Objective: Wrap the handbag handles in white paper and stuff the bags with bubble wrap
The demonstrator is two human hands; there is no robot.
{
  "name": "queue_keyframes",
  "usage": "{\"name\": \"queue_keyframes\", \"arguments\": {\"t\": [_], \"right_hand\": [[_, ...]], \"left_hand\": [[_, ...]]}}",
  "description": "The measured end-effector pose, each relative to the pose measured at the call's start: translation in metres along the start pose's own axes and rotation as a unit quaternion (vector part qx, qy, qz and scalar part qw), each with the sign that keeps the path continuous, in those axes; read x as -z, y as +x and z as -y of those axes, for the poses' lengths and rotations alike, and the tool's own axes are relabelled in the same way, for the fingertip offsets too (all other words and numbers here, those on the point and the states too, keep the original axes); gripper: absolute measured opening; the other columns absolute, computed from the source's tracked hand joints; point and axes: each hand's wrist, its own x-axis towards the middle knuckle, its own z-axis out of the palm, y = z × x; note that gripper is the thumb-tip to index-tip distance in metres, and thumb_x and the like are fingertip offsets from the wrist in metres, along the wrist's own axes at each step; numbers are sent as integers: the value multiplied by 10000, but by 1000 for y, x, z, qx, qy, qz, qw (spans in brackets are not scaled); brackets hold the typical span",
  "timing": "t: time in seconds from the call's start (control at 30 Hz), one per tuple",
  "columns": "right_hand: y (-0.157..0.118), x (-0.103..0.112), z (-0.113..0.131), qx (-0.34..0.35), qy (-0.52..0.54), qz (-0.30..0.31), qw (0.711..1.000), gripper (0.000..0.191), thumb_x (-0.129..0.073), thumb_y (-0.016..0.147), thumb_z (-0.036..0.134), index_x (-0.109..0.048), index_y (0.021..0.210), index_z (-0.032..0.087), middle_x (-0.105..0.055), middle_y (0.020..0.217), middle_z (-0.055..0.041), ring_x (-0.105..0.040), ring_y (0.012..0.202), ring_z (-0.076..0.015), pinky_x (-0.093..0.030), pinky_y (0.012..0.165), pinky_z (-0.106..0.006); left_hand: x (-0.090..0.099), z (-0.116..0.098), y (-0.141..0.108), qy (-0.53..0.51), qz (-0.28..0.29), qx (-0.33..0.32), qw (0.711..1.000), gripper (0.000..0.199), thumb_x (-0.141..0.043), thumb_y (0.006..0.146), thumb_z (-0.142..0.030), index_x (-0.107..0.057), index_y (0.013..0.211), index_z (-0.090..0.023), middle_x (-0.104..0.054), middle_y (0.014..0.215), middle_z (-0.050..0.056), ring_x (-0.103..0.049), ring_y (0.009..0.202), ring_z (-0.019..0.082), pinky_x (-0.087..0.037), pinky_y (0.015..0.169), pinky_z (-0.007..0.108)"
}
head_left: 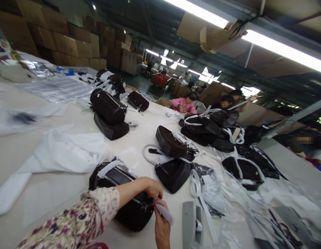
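A dark brown handbag (133, 216) lies on the table in front of me, its handle (112, 168) wrapped in white material. Both my hands meet at its right end, by the metal hardware. My left hand (153, 189), reaching across the bag from a floral sleeve, has its fingers closed at the bag's corner; what they pinch is hidden. From below comes my right hand (162, 226), closed on a white wrapping strip (165, 212) whose loose end sticks out to the right. The fingertips of the two hands nearly touch.
More dark handbags are stacked ahead (173, 141), at left (108, 107) and at right (209, 128). A grey tape dispenser (190, 224) stands right of my hands. White wrapping sheets (69, 148) and clear plastic bags (214, 193) lie around. A person in pink (183, 104) sits across the table.
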Motion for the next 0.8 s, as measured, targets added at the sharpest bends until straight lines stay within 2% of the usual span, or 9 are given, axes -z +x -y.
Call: {"name": "queue_keyframes", "arguments": {"t": [0.07,0.17,0.3,0.4,0.53,0.7,0.8], "right_hand": [[0,1,1,-7,1,9,1000,285,-738,767,505,-712,798,223,-726,890,-48,-665,930,-240,-507,897,-358],[0,1,4,-17,7,19,1000,294,-739,763,515,-701,789,224,-720,875,-41,-664,927,-236,-498,922,-364],[2,0,7,-19,11,10,1000,309,-745,755,527,-696,785,224,-708,873,-37,-660,933,-236,-496,916,-365],[3,0,6,-24,12,14,1000,313,-745,754,528,-699,798,222,-714,897,-44,-662,934,-235,-493,915,-364],[4,0,5,-21,15,17,1000,299,-747,759,510,-706,817,220,-721,904,-49,-668,910,-231,-499,897,-359],[4,0,7,-25,25,31,999,277,-739,770,496,-704,803,224,-745,978,-67,-674,1011,-253,-479,964,-375],[4,0,8,-25,21,29,999,294,-737,761,514,-712,810,225,-751,968,-74,-678,1009,-261,-492,954,-384]], "left_hand": [[0,1,2,-29,21,28,999,103,-655,864,-177,-711,937,-131,-691,692,-8,-647,612,143,-553,631,299],[1,3,-3,-86,8,56,995,145,-591,913,-211,-701,958,-129,-667,676,-16,-626,578,123,-545,588,274],[5,2,-15,-148,-27,67,986,251,-563,779,-109,-723,971,-138,-647,617,-23,-612,561,125,-518,558,237],[8,-1,-21,-168,-36,75,982,285,-589,681,-99,-735,921,-147,-614,564,-43,-579,526,121,-491,535,215],[7,-3,-24,-153,-37,91,983,206,-654,702,-99,-724,892,-137,-582,574,-53,-545,524,100,-464,531,202],[9,-1,-16,-85,-8,117,989,142,-639,904,-218,-670,1013,-133,-634,736,-25,-566,567,98,-500,555,237],[11,-1,-9,-43,13,117,992,153,-633,935,-284,-668,938,-134,-656,795,-7,-588,617,105,-516,586,249]]}}
